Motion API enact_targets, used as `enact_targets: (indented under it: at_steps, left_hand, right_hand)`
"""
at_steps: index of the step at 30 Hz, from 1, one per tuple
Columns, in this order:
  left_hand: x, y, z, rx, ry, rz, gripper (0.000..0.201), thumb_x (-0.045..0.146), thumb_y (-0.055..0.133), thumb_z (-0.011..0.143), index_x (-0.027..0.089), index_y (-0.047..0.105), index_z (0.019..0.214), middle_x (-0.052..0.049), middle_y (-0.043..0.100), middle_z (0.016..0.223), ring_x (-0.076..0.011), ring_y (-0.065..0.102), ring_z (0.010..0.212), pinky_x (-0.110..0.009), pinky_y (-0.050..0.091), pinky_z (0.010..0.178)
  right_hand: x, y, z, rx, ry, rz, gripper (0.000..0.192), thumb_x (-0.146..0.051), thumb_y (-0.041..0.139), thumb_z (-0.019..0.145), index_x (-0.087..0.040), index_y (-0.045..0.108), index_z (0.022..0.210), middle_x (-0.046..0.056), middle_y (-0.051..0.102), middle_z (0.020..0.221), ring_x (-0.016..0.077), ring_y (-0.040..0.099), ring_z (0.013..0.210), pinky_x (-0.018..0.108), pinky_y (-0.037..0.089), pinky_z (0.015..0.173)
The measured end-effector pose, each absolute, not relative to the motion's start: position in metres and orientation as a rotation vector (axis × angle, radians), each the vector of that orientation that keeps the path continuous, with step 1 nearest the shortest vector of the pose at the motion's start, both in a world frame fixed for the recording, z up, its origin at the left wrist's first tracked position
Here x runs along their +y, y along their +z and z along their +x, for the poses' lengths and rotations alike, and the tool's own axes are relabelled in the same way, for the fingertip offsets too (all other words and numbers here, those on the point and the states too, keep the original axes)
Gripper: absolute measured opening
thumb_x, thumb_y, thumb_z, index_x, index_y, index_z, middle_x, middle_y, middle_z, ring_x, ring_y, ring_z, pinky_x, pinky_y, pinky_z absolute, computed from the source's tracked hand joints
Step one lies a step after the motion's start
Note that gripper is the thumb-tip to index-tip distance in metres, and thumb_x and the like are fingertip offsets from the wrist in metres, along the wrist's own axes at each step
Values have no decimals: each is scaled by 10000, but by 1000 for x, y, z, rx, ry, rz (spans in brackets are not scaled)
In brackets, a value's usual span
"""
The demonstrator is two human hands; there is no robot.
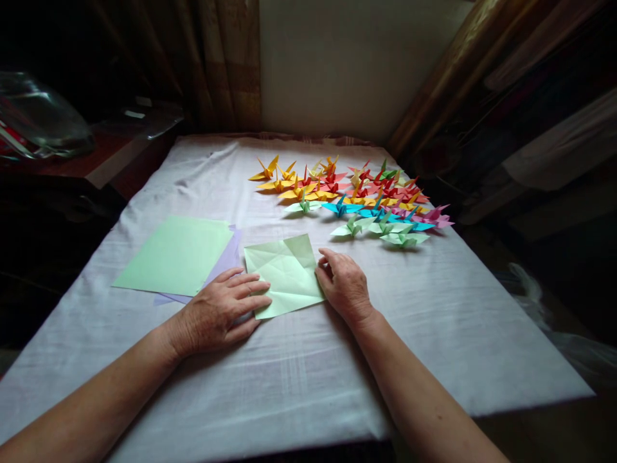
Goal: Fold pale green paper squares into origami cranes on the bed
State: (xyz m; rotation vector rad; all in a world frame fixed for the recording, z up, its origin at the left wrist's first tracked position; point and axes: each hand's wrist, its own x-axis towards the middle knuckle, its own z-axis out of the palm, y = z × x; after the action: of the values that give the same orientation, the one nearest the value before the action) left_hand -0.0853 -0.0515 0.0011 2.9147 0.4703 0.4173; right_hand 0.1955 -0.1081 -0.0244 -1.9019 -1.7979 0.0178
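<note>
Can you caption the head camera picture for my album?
Left hand and right hand at creased green paper, colorful paper birds beyond.

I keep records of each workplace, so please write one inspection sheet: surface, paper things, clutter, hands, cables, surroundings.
Surface: pale cloth, lightly wrinkled.
Paper things: creased pale green sheet between the hands; green paper over purple paper at left; coloured folded cranes beyond.
Clutter: clear container off to the left.
Hands: left hand has fingers spread on the creased sheet; right hand is at its right edge, grip unclear.
Cables: nothing seen; edges are dark.
Surroundings: curtains, dim light.
</note>
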Motion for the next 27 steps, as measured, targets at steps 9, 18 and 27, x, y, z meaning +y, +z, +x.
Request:
enact_targets:
  at_steps: [9,18,27]
  left_hand:
    - [-52,-1,-79,569,417,2936,409,201,437,933,235,631,1291,-54,684,1295,-246,596,1182,-428,427,1020]
    - [-70,12,-36,964,293,3039,246,172,504,928,194,675,1103,-103,700,1193,-254,640,928,-410,489,830]
    - [-21,28,-20,669,45,2754,384,454,471,1002,219,692,1210,-94,654,1322,-245,632,1164,-374,477,1019]
  right_hand:
    - [-110,-14,188,-1969,-98,-1865,229,-159,489,930,-235,705,928,56,725,949,209,625,884,291,475,765]
    - [-118,-8,190,-1983,37,-1590,235,-290,537,944,-193,713,1067,86,746,1068,235,646,996,370,493,932]
    - [-113,-23,184,-2112,28,-1454,168,-208,590,935,-243,753,944,71,749,1070,204,679,951,335,540,868]
